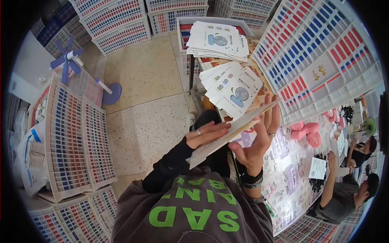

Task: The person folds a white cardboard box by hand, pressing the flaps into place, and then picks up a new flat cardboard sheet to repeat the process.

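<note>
A flat white carton (216, 145) with a tan inner edge is held slanting in front of my chest. My left hand (206, 135) grips it, fingers laid straight along its near face; the thumb is hidden. My right hand (254, 150) is open at its other side, fingers spread upward and thumb apart, the carton's upper end close against the fingers. Just beyond, flat white cartons with a fan picture (242, 94) lie fanned out on the table. Behind these, a thicker stack of similar cartons (219, 39) rests on a white crate.
A large white slatted crate (298, 60) stands tilted at the right. Pink fan parts (308, 133) lie on the patterned table (283, 178). Two people sit along its right side, one holding a white sheet (317, 168). Crate stacks (77, 141) and a blue fan (67, 58) stand left.
</note>
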Available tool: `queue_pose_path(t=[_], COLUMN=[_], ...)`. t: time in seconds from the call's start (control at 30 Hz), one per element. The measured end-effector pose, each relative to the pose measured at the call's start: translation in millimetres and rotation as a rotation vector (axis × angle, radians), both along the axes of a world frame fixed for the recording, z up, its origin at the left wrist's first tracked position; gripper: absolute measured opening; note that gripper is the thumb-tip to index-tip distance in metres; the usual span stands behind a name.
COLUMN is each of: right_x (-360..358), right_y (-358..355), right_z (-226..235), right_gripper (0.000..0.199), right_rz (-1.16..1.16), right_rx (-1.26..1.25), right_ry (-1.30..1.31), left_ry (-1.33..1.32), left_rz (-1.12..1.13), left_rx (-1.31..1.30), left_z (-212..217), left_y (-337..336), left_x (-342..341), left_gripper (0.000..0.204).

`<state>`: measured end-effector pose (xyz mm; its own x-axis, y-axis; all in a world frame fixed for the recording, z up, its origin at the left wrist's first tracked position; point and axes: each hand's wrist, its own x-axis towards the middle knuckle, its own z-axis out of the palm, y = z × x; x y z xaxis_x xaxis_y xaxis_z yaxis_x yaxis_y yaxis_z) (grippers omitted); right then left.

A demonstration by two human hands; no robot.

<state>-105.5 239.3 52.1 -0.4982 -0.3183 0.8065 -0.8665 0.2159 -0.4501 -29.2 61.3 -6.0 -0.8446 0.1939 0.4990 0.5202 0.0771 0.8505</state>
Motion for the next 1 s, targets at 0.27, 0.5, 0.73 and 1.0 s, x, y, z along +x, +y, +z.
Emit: queue_pose_path(t=[0.27, 0.5, 0.73, 1.0], right_x=[21, 52, 46, 52], right_y=[7, 40, 14, 26], right_z=[3, 9, -12, -33], right_gripper=[0.059, 0.069, 0.036, 0.019], right_rz=[0.197, 0.311, -0.158, 0.204], right_rx=[-0.305, 0.026, -0.005, -0.063], right_ry=[-0.473, -0.595, -0.177, -0.533], left_ry=[0.261, 0.554, 0.388, 0.114], left_rz=[0.126, 0.27, 0.426, 0.836], left_rx=[-0.004, 0.119, 0.44, 0.475], left_z=[-9, -8, -5, -21], left_y=[-3, -17, 1, -5], left_x=[-23, -46, -33, -23], left_gripper=[0.034, 0.024, 0.049, 0.069])
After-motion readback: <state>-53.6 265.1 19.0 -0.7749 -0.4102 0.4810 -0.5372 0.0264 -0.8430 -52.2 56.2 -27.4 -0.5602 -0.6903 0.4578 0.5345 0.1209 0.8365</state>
